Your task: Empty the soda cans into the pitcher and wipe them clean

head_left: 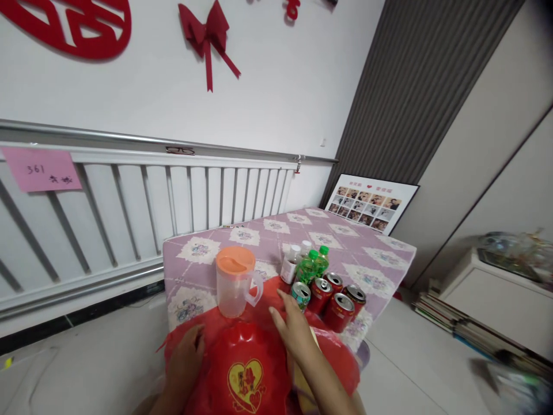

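My right hand (297, 329) is over the red cover, fingers apart and holding nothing I can see. Just past its fingertips stands a green-and-white can (300, 295) with an opened top. Several red cans (339, 313) stand close together to its right. Low on the left, my left hand (186, 354) is beside a red scalloped plastic tray (224, 374) with a gold heart print. Its fingers are loosely bent, with a gap at the thumb and nothing visible between them. A clear plastic pitcher (231, 294) with an orange lid stands upright between the hands, farther back.
Green-capped bottles (307, 268) and white-capped bottles (290, 264) stand behind the cans. A purple floral cloth (276, 227) covers the table, with a red sheet (345, 357) at the near end. A white radiator (151, 196) runs along the wall; a photo board (369, 202) leans behind.
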Demonstrator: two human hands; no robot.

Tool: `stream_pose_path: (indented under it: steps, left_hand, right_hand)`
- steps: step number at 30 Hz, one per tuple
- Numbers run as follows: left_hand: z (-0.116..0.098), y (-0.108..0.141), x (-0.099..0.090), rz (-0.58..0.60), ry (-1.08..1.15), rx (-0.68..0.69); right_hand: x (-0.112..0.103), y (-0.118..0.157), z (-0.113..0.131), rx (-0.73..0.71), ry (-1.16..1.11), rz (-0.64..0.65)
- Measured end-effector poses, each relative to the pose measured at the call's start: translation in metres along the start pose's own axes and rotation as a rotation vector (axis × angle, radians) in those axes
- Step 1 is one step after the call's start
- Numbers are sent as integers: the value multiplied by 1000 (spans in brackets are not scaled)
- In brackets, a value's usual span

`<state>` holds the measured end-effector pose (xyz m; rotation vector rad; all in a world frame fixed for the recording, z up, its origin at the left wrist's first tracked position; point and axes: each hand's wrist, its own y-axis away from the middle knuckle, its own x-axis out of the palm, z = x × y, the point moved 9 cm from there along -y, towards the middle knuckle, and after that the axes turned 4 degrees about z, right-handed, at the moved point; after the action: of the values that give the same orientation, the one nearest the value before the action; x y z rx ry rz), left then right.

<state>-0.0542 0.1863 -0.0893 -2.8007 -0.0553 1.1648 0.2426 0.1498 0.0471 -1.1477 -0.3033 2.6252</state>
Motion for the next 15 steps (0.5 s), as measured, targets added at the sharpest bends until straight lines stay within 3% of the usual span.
stream_pose_path:
  steps: [7, 11, 15]
  left_hand:
    - [-3, 0, 0, -28, 12, 17]
    - [-8, -1, 0, -26, -11, 73]
    - [-7, -3, 0, -16, -31, 70]
  right_hand:
    - [38, -57, 34, -46, -97, 113]
    - [53, -65, 33, -37, -117, 142]
    - [48, -59, 38, -44, -161, 160]
